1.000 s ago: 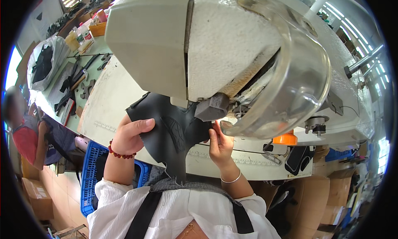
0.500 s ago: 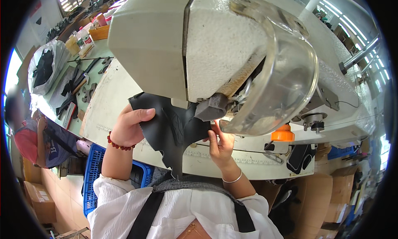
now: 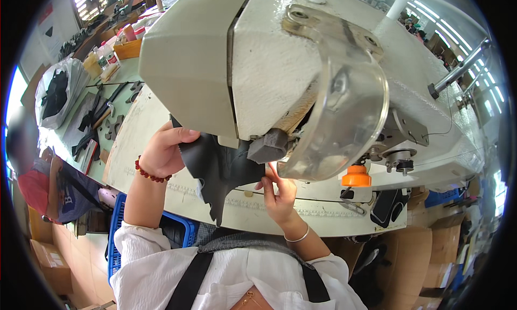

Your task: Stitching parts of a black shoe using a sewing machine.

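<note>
A black leather-like piece (image 3: pixel 218 164) with a jagged lower edge lies under the head of a pale sewing machine (image 3: pixel 188 57). My left hand (image 3: pixel 168 151) grips its left edge, thumb on top and fingers underneath. At its right edge, close to the sewing point, my right hand (image 3: pixel 280 194) holds it with the fingertips; the machine's clear curved guard (image 3: pixel 344 116) and a dark grey block (image 3: pixel 267 146) stand just above. The needle and the far part of the piece are hidden behind the machine head.
A ruler strip (image 3: pixel 253 204) runs along the table's near side. An orange knob (image 3: pixel 356 176) and a phone-like black object (image 3: pixel 385 206) are at right. Tools, including a hammer (image 3: pixel 103 115), lie at left. A blue basket (image 3: pixel 186 229) stands below the table edge; a person (image 3: pixel 40 181) sits at far left.
The black piece has turned slightly, its lower tip swinging left, and a bit of pale underside shows at its left edge. My right hand has shifted slightly left and down. The view has shifted a little.
</note>
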`<state>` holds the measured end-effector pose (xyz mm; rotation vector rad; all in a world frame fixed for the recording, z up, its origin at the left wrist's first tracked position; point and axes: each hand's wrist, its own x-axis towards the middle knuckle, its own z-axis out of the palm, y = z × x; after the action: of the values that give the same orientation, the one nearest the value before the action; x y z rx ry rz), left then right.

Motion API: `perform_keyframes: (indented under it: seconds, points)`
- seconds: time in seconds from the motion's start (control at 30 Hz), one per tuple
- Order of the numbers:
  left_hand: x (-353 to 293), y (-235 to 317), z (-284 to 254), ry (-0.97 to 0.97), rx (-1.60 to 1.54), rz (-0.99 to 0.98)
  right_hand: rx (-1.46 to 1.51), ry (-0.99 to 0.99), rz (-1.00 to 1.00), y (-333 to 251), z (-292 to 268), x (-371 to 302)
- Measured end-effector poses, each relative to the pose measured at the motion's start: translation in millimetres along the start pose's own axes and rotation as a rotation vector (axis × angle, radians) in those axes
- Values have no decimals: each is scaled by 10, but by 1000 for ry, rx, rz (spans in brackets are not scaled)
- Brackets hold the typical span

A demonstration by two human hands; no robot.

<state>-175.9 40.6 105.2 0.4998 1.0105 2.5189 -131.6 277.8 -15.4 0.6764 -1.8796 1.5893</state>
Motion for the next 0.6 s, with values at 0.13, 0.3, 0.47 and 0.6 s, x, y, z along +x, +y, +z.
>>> perform_keyframes:
  seconds: [0.13,0.3,0.47,0.6]
  points:
    - [51,33,36,-40,-52,-14,11,-16,-44,-44,-8,58]
    - [67,29,-40,-41,-116,-27,57,6,1,-78,20,86]
    - [104,54,-156,-77,-185,-22,140,47,49,-80,50,101]
    - [183,114,-150,-66,-91,-18,123,45,57,-105,61,120]
